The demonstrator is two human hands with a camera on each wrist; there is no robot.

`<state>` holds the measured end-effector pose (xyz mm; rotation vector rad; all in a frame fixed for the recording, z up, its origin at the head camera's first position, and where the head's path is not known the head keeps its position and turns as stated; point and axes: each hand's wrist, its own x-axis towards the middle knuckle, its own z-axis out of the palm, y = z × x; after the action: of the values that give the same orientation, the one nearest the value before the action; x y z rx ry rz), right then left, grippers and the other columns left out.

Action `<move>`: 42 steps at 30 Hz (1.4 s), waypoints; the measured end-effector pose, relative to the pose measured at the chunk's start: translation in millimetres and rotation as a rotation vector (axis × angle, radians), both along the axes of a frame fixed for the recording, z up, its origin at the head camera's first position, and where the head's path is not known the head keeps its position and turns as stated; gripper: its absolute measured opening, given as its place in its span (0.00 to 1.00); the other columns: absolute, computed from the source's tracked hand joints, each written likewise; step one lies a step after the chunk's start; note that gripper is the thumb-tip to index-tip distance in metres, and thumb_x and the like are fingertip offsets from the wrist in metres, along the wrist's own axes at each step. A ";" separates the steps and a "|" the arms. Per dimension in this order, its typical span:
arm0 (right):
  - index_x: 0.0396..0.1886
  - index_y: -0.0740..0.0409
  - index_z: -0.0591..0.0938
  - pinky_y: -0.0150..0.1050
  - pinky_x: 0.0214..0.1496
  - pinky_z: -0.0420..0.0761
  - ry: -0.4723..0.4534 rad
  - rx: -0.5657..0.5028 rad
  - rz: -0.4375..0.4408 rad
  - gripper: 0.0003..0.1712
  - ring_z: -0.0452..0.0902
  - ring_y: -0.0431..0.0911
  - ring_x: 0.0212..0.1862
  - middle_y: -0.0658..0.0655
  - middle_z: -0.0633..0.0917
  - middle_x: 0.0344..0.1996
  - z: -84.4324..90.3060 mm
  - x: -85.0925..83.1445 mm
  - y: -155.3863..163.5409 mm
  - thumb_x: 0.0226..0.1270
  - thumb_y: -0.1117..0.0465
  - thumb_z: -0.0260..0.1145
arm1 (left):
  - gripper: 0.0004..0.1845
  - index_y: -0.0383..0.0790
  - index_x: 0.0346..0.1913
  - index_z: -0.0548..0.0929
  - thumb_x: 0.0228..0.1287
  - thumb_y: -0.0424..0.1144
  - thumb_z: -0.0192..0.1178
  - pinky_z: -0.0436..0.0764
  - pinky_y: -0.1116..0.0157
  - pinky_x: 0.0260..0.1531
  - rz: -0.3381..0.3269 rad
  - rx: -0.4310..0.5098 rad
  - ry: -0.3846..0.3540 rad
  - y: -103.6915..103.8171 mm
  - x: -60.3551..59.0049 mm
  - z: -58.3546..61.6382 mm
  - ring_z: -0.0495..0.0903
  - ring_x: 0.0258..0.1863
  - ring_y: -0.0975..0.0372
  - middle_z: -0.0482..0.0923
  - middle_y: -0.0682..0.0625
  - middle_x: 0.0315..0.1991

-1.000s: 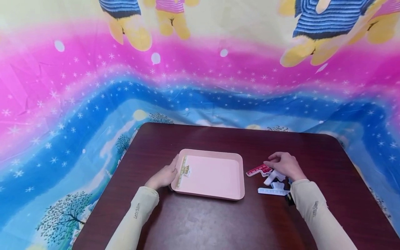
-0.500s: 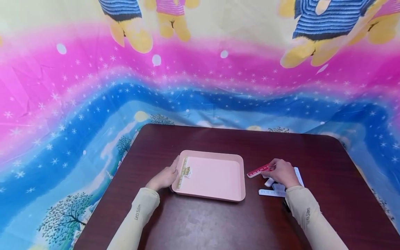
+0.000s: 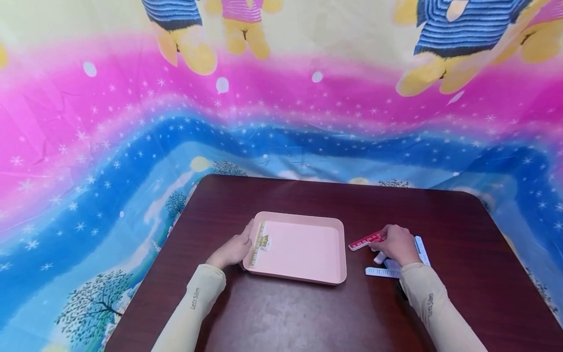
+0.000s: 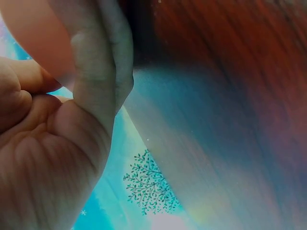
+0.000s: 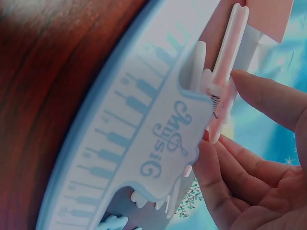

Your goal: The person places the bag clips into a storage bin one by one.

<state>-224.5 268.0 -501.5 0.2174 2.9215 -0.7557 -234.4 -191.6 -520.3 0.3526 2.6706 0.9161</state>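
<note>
A bright cloth (image 3: 88,146) printed with pink and blue bands, stars, trees and cartoon bears hangs behind and drapes around a dark reddish-brown table (image 3: 281,313). Near the table's middle sits a shallow pink tray (image 3: 303,247). A yellow clip (image 3: 258,242) with piano-key markings lies inside the tray along its 9 o'clock edge.

The left hand (image 3: 232,249) rests at the tray's 9 o'clock rim; in the left wrist view its fingers (image 4: 103,62) curl around the pink edge, so it grips the tray.

At 3 o'clock from the tray, well clear of its rim, a small cluster of clips lies on the table. The right hand (image 3: 397,243) sits over this cluster. Its fingertips pinch a red clip (image 3: 364,240) with white key markings, which sticks out toward the tray at the hand's 9 o'clock. In the right wrist view the thumb and fingers (image 5: 268,96) close on a pale pink-and-white clip body with a spring, just beside a light blue clip (image 5: 144,139) printed with piano keys and the word "Music".

In the head view a white clip (image 3: 381,271) lies flat at the hand's 7 o'clock, near the sleeve (image 3: 428,305). Another pale blue-white clip (image 3: 421,247) shows at the hand's 3 o'clock, partly hidden by the hand.
</note>
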 end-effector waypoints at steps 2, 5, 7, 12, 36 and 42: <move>0.50 0.75 0.82 0.55 0.45 0.81 0.004 -0.005 -0.001 0.32 0.78 0.61 0.43 0.73 0.84 0.44 1.5 0.5 0.0 0.58 0.52 0.80 | 0.34 0.37 0.84 0.44 0.81 0.36 0.39 0.81 0.59 0.45 -0.003 0.007 -0.009 0.2 0.2 0.1 0.81 0.25 0.61 0.80 0.43 0.27; 0.50 0.75 0.83 0.55 0.44 0.82 0.027 -0.013 0.006 0.31 0.80 0.62 0.43 0.73 0.85 0.44 4.3 1.5 0.5 0.59 0.53 0.79 | 0.34 0.38 0.85 0.42 0.82 0.36 0.38 0.82 0.61 0.39 -0.002 0.016 -0.027 0.2 0.5 0.1 0.80 0.20 0.61 0.79 0.45 0.24; 0.51 0.74 0.84 0.56 0.44 0.81 0.051 0.001 0.016 0.31 0.80 0.62 0.43 0.71 0.86 0.43 6.9 1.8 1.8 0.59 0.52 0.79 | 0.34 0.39 0.85 0.41 0.83 0.37 0.37 0.81 0.62 0.36 -0.003 0.016 -0.047 0.2 0.5 0.6 0.79 0.16 0.60 0.78 0.46 0.21; 0.52 0.73 0.85 0.55 0.41 0.80 0.103 0.026 0.037 0.32 0.81 0.59 0.40 0.70 0.88 0.42 14.7 2.5 3.9 0.59 0.51 0.78 | 0.34 0.38 0.85 0.41 0.83 0.38 0.37 0.81 0.61 0.40 0.000 0.005 -0.039 -0.8 0.1 1.2 0.80 0.20 0.60 0.79 0.44 0.23; 0.74 0.63 0.73 0.40 0.49 0.86 0.008 -0.538 -0.038 0.40 0.82 0.54 0.51 0.68 0.78 0.61 29.3 5.0 25.6 0.71 0.46 0.71 | 0.34 0.39 0.85 0.41 0.83 0.38 0.37 0.80 0.61 0.40 0.008 -0.014 -0.035 2.0 -0.1 0.6 0.77 0.18 0.62 0.74 0.49 0.19; 0.75 0.63 0.71 0.38 0.51 0.86 -0.001 -0.596 -0.021 0.40 0.82 0.43 0.47 0.68 0.76 0.63 25.2 4.4 29.5 0.71 0.48 0.71 | 0.34 0.40 0.85 0.41 0.83 0.38 0.37 0.79 0.62 0.35 0.009 0.005 -0.040 2.0 -0.2 -1.2 0.78 0.16 0.61 0.76 0.47 0.20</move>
<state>-220.1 297.5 -476.4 0.1850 2.5436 -1.5658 -234.6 -189.6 -521.5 0.3202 2.6356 0.9230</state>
